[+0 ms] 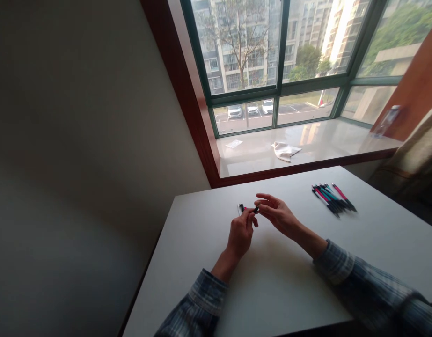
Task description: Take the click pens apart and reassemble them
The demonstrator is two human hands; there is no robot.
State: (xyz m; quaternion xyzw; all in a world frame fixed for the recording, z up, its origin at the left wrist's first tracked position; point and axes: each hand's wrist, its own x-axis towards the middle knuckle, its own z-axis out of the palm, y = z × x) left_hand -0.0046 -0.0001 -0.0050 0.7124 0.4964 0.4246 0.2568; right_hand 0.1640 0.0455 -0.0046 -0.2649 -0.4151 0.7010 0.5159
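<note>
Above the white table (pixel 208 234), my left hand (pixel 240 234) is closed, pinching a small black pen part (pixel 256 209) between thumb and index finger. My right hand (pixel 277 215) meets it from the right, thumb and index fingertips closed at the part's end, the other fingers stretched out. Most of the part is hidden by the fingers. Just beyond my left hand lie a few slim pen pieces (pixel 241 207), white and black with a bit of pink, partly covered by the hand.
To the right on the table lies a group of several pens (pixel 333 199) in pink, teal and black, side by side. Behind the table, the window sill (pixel 247 161) bears a crumpled white cloth (pixel 286 151) and a paper (pixel 234 144). A wall (pixel 96 140) rises on the left.
</note>
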